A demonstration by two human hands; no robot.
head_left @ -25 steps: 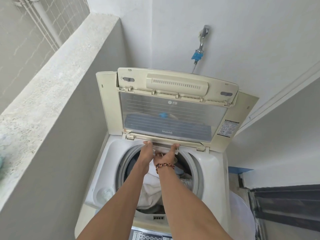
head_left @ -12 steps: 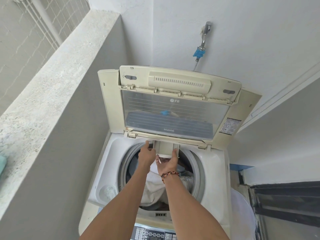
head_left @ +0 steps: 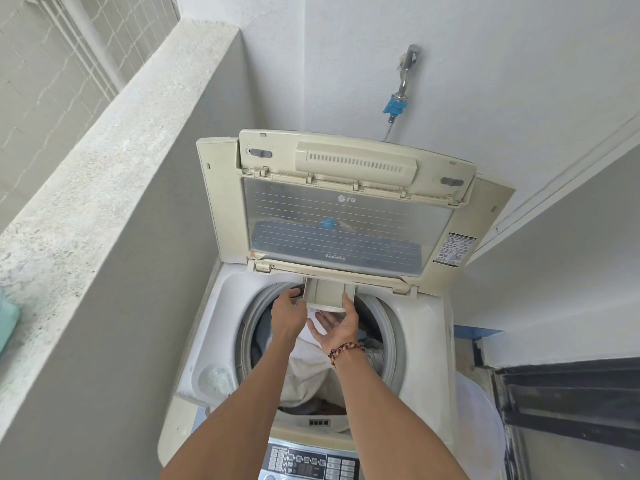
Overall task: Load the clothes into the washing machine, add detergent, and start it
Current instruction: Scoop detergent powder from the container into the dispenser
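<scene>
The detergent drawer point(head_left: 329, 293) juts out from the back rim of the washing machine point(head_left: 420, 327), over the clothes point(head_left: 308, 372) in the drum, likely for filling. The left hand point(head_left: 287, 311) grips its left edge; the right hand point(head_left: 337, 323) cups underneath, thumb on its right side. The raised lid point(head_left: 346, 209) looms just behind.

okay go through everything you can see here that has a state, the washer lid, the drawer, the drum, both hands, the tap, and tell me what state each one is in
Lid: raised, upright.
Detergent drawer: pulled out over the drum.
Drum: loaded with clothes.
Left hand: holding the drawer's left side.
Right hand: palm up under the drawer, thumb on its right side.
Tap: hose attached; open or closed unclear.
</scene>
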